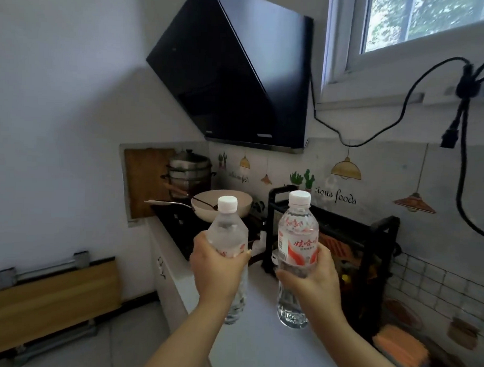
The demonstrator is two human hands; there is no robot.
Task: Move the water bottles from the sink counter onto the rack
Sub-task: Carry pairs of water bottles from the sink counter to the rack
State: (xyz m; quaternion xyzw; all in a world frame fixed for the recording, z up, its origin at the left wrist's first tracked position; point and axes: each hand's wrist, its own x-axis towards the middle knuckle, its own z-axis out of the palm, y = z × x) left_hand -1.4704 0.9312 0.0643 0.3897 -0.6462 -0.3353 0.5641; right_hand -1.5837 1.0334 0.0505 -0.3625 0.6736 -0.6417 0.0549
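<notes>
Water bottles, two of them, are off the counter and in the air, one in each fist. The left hand (217,267) is wrapped tight around the left bottle (229,237) at its label; the right hand (309,276) grips the right bottle (298,237) around the lower edge of its label. Both stand close to upright, long axes vertical, white caps at twelve o'clock, bases at six; the left one leans a touch toward one o'clock. This looks like the carry step, with placing not yet done. The black rack (371,231) sits on the white counter (257,346) beyond the bottles, at about two o'clock from the right hand. Next, I judge, both hands must travel forward and right, keep the bottles upright, and set each base flat on a free part of the rack's shelf before letting go.
</notes>
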